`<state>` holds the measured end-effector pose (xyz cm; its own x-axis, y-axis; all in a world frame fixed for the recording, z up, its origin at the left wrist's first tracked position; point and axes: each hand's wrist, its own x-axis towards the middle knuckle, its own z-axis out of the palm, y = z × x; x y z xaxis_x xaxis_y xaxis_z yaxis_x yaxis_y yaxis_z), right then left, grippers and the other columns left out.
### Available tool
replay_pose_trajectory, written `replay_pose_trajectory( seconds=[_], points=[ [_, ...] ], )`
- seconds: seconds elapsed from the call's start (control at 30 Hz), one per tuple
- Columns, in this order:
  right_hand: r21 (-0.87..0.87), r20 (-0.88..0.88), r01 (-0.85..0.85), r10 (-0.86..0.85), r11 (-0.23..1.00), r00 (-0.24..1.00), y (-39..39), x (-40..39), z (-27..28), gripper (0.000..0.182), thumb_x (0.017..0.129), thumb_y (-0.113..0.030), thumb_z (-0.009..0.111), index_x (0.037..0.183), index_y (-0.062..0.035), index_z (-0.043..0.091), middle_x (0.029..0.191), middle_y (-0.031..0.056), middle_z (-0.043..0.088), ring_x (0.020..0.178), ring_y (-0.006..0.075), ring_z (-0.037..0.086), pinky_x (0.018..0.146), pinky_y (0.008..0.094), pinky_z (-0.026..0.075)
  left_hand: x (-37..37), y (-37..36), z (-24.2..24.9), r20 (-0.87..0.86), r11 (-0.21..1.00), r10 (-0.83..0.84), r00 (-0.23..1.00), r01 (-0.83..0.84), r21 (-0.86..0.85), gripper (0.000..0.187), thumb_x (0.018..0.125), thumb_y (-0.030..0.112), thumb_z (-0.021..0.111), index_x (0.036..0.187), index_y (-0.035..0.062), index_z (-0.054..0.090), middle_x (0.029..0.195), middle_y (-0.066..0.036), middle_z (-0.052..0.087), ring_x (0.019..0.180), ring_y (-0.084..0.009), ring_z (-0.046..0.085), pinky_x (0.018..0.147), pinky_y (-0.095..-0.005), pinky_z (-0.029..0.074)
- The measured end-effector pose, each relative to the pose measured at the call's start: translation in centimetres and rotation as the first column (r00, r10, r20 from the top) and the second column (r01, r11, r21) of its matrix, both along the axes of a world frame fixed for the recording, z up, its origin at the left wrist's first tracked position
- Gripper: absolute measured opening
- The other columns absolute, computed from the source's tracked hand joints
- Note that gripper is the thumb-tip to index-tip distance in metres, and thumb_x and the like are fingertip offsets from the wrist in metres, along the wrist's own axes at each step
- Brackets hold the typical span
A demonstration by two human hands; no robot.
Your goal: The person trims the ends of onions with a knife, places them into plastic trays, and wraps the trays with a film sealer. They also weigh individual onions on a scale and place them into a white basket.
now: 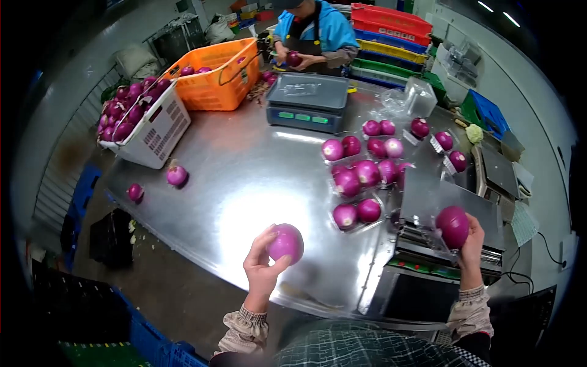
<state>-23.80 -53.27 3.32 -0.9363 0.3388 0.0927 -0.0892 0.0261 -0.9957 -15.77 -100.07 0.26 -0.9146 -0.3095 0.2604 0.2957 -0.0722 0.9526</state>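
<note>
My left hand [260, 268] is closed around a peeled red onion [286, 244], held above the front edge of the steel table [226, 177]. At the right, my right hand [471, 251] grips another red onion [452, 227] over the wrapping machine [422, 269]. Clear plastic shows just under and left of that onion. Between my hands and a little farther off, several clear trays hold red onions in pairs, the nearest being a tray with two onions [357, 212].
A digital scale [306, 101] sits mid-table. Onions fill a white basket [160, 131] at the left, beside an orange basket [235, 82]. Two loose onions lie near the left edge, one a whole onion [177, 175]. Across the table, a person [318, 30] handles an onion. Stacked crates [391, 37] stand behind.
</note>
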Motion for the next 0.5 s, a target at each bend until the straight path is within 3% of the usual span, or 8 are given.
replay_pose_trajectory(
  seconds=[0.07,0.13,0.2,0.27,0.33,0.4,0.47,0.5],
  points=[
    [0.105,-0.030,0.001,0.002,0.994,1.000,-5.5,0.4,-2.1,0.032,0.090,-0.004,0.060,0.119,0.0051,0.054,0.100,0.0107,0.068,0.083,0.0169,0.066,0.080,0.0288,0.054,0.9,-2.8,-0.2,-0.057,0.991,0.055,0.997,-0.062,-0.118,0.056,0.070,-0.004,0.078,0.122,0.0047,0.059,0.140,-0.020,0.047,0.125,-0.0286,0.051,0.103,-0.0408,0.047],
    [-0.070,0.066,-0.123,0.128,0.990,0.990,-12.1,1.1,-3.4,0.031,0.088,-0.001,0.059,0.119,0.0031,0.053,0.102,0.0118,0.068,0.083,0.0172,0.067,0.074,0.0280,0.055,2.2,-4.8,-1.0,-0.096,0.981,0.105,0.990,-0.119,-0.153,0.059,0.069,-0.005,0.078,0.123,0.0056,0.054,0.142,-0.020,0.044,0.126,-0.0291,0.051,0.103,-0.0405,0.047],
    [-0.157,0.322,-0.150,0.194,0.976,0.927,-18.2,2.0,-3.6,0.033,0.086,0.001,0.059,0.118,0.0023,0.051,0.099,0.0124,0.068,0.081,0.0169,0.067,0.064,0.0270,0.055,3.8,-5.6,-1.4,-0.100,0.967,0.195,0.976,-0.208,-0.146,0.062,0.069,-0.005,0.078,0.124,0.0060,0.051,0.141,-0.020,0.044,0.125,-0.0293,0.051,0.103,-0.0404,0.047],
    [-0.258,0.337,-0.222,0.303,0.940,0.891,-21.8,2.4,-8.2,0.034,0.087,-0.003,0.062,0.119,-0.0009,0.053,0.099,0.0100,0.067,0.083,0.0159,0.066,0.059,0.0270,0.055,5.6,-5.7,-0.8,-0.094,0.956,0.247,0.964,-0.258,-0.141,0.064,0.069,-0.005,0.078,0.125,0.0069,0.049,0.141,-0.021,0.044,0.125,-0.0292,0.051,0.103,-0.0402,0.047],
    [-0.230,0.400,-0.224,0.302,0.947,0.865,-25.1,2.3,-12.6,0.036,0.086,0.000,0.060,0.121,-0.0002,0.051,0.097,0.0126,0.068,0.079,0.0174,0.067,0.054,0.0244,0.054,6.7,-6.3,-1.3,-0.108,0.941,0.258,0.960,-0.275,-0.199,0.064,0.069,-0.005,0.078,0.125,0.0071,0.050,0.141,-0.021,0.045,0.125,-0.0290,0.051,0.103,-0.0400,0.047],
    [-0.243,0.404,-0.234,0.317,0.942,0.858,-27.1,2.2,-17.2,0.039,0.085,0.003,0.058,0.123,0.0009,0.050,0.099,0.0144,0.067,0.081,0.0187,0.067,0.054,0.0259,0.054,7.9,-7.1,-1.4,-0.051,0.930,0.271,0.961,-0.275,-0.245,0.060,0.070,-0.005,0.077,0.124,0.0061,0.054,0.139,-0.020,0.047,0.123,-0.0290,0.052,0.101,-0.0403,0.049],
    [-0.290,0.412,-0.213,0.323,0.933,0.852,-28.3,2.3,-18.0,0.039,0.087,0.001,0.059,0.125,0.0024,0.049,0.098,0.0154,0.066,0.084,0.0190,0.066,0.054,0.0281,0.054,8.6,-8.0,-1.9,0.016,0.925,0.280,0.960,-0.265,-0.272,0.057,0.071,-0.005,0.076,0.123,0.0055,0.056,0.138,-0.019,0.048,0.122,-0.0290,0.053,0.099,-0.0405,0.050],
    [-0.244,0.437,-0.200,0.292,0.949,0.851,-28.7,2.3,-18.4,0.038,0.088,0.000,0.059,0.125,0.0032,0.049,0.099,0.0155,0.066,0.084,0.0193,0.066,0.056,0.0284,0.054,8.8,-8.5,-2.7,0.074,0.943,0.293,0.953,-0.275,-0.187,0.053,0.072,-0.005,0.075,0.121,0.0051,0.058,0.136,-0.018,0.051,0.121,-0.0293,0.053,0.098,-0.0406,0.050]
  ],
)
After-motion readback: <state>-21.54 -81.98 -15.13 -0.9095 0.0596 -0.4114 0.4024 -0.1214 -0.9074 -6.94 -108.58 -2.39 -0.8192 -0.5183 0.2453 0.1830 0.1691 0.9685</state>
